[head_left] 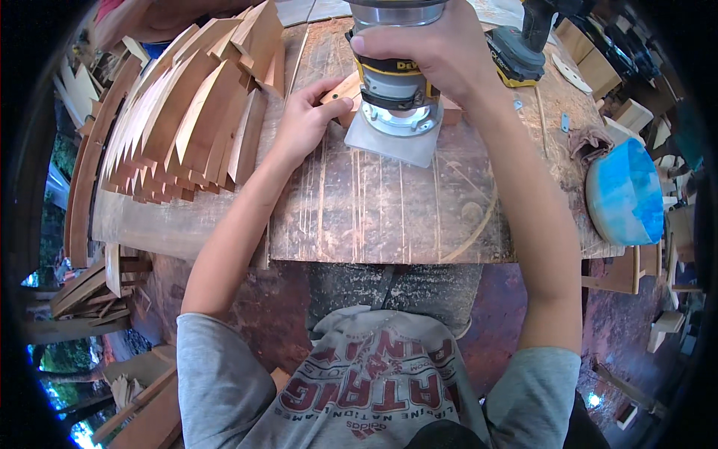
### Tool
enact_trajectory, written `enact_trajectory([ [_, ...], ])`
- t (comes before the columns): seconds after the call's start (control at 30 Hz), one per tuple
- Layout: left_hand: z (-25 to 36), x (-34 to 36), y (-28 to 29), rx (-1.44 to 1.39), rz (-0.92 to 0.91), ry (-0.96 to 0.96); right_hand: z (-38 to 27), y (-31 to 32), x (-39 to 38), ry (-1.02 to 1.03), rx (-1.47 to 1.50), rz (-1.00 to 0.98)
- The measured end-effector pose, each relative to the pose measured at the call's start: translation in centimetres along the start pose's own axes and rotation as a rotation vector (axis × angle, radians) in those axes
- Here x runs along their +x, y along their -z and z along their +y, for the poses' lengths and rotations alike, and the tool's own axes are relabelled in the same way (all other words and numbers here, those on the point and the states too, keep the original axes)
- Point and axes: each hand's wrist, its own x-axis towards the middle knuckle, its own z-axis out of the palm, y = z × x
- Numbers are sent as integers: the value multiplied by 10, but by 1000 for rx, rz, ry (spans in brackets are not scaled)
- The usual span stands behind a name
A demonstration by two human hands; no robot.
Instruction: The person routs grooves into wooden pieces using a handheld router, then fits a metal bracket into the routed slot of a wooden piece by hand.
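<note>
My right hand (449, 49) is wrapped round the body of a compact router (393, 82), grey and black with yellow trim. Its pale square base plate (396, 142) lies at the near side of a wooden piece, which it partly covers. With my left hand (308, 120) I grip the left end of that wooden piece (342, 96), thumb on top; a small dark hole shows near this end. The piece's right end peeks out beyond the router. The router's bit is hidden from view.
Stacked curved wooden pieces (179, 120) fill the bench's left side. On the right are a cordless power tool (516, 56), a thin stick (541, 123), a crumpled cloth (591, 142) and a blue-white tub (624, 191). The worn workbench (374, 224) ends near my lap. Another person's arm (142, 19) appears behind the stack.
</note>
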Motion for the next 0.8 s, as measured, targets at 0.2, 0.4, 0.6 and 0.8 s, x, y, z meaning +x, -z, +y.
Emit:
enact_trajectory([
  [0.2,3,-1,-2,-8,16,11,15,-5,9,88,-120,128],
  [0.4,11,-4,-6,0,22,28,18,-2,6,85,-37,125],
  [0.6,9,-4,-7,8,20,26,-2,-7,3,-169,-212,147],
  [0.8,10,-6,-7,-15,29,28,-3,3,-1,-136,-156,13],
])
